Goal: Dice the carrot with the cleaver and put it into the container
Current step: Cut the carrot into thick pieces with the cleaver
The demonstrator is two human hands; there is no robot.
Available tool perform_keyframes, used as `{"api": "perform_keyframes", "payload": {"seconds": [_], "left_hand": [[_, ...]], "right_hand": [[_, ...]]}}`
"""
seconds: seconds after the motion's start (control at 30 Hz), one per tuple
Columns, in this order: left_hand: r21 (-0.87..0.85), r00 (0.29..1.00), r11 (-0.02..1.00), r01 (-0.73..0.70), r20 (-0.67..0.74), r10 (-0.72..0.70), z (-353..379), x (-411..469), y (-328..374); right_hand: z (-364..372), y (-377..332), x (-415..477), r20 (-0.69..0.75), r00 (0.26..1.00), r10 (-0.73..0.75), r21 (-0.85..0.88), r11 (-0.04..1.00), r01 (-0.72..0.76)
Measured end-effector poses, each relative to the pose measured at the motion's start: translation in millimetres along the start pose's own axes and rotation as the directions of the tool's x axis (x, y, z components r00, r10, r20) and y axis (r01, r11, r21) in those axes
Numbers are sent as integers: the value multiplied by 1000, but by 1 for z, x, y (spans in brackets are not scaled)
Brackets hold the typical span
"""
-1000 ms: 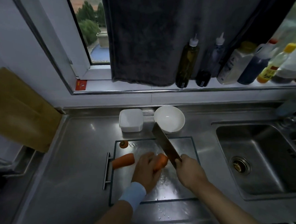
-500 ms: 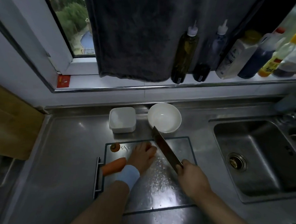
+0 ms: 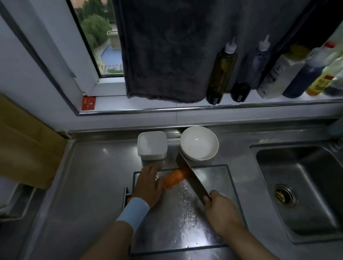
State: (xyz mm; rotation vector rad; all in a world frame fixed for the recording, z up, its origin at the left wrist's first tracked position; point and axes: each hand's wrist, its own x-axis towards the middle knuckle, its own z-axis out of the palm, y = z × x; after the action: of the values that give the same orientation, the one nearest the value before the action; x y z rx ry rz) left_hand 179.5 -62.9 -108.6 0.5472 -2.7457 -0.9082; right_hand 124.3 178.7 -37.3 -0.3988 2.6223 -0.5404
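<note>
The carrot [image 3: 174, 178] is pressed down on the wet glass board [image 3: 216, 173] by the left hand [image 3: 149, 183], whose fingers are stretched out flat. The cleaver [image 3: 192, 181] is gripped by its handle in the right hand [image 3: 221, 212], and its blade is set against the carrot's far end. The white container [image 3: 152, 145] is placed just behind the board.
</note>
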Motion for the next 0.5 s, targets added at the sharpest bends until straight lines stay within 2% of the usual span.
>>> {"api": "perform_keyframes", "payload": {"seconds": [0.07, 0.2, 0.37, 0.5], "left_hand": [[82, 997, 996, 30, -74, -24, -10, -20, -11], [195, 996, 978, 76, 20, -81, -16, -51, -29], [92, 982, 981, 173, 65, -179, -13, -76, -16], [58, 986, 994, 93, 132, -100, 3, -103, 8]], "right_hand": [[-1, -3, -4, 2, 1000, -2, -4, 1000, 2], [-1, -6, -10, 21, 999, -25, -22, 999, 26], [1, -4, -20, 37, 997, -66, -47, 997, 67], [2, 5, -29, 62, 993, -99, -82, 991, 103]]}}
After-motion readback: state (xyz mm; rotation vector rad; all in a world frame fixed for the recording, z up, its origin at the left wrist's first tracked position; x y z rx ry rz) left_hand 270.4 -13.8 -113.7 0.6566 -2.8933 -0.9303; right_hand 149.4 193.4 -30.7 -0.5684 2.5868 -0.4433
